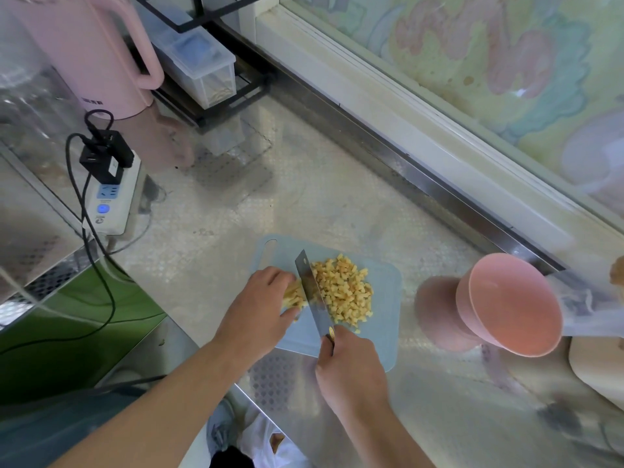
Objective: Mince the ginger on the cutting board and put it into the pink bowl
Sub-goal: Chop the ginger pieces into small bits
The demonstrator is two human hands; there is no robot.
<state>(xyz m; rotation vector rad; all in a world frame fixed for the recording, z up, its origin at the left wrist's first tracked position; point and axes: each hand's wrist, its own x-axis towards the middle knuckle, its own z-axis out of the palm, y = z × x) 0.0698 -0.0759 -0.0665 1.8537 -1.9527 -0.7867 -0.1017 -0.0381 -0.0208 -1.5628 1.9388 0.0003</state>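
Observation:
A pale blue cutting board [381,315] lies on the steel counter. A heap of diced ginger [344,292] sits on its right half. My left hand [263,298] presses down on uncut ginger strips [293,297] at the board's left side. My right hand [351,363] is shut on the handle of a knife [312,292], whose blade stands between the strips and the diced heap. The pink bowl [510,309] stands to the right of the board, with nothing visible inside it.
A white power strip [113,201] with black plugs and cables lies at the left. A pink kettle [101,52] and a clear lidded box [199,65] stand at the back. A window ledge runs along the right. A beige board edge [597,369] sits past the bowl.

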